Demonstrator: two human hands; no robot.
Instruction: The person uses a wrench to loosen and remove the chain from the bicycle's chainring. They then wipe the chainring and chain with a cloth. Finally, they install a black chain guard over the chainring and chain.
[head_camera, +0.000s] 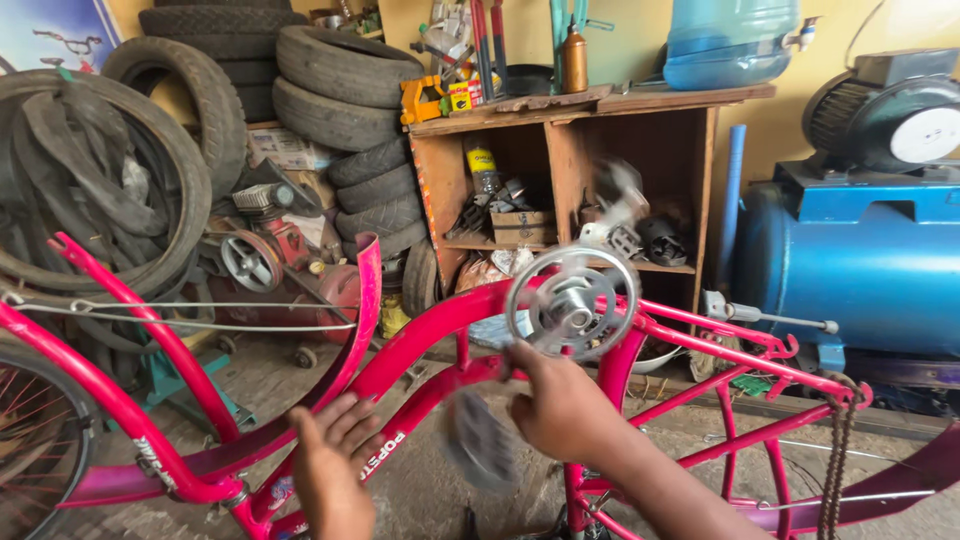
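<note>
Head view: the right hand (560, 405) is closed around a blurred pedal crank beside the silver chainring (572, 303) of an upturned pink bicycle frame (420, 335). The left hand (330, 465), fingers loosely open, rests on the frame's down tube. Stacked tyres (345, 90), a wooden shelf (580, 170) and a blue compressor (850, 260) stand behind.

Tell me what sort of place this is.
Most likely a bicycle and tyre repair workshop: an upturned pink bicycle frame under the person's hands, used tyres stacked against the wall, a blue air compressor, and a wooden shelf crammed with parts.
</note>
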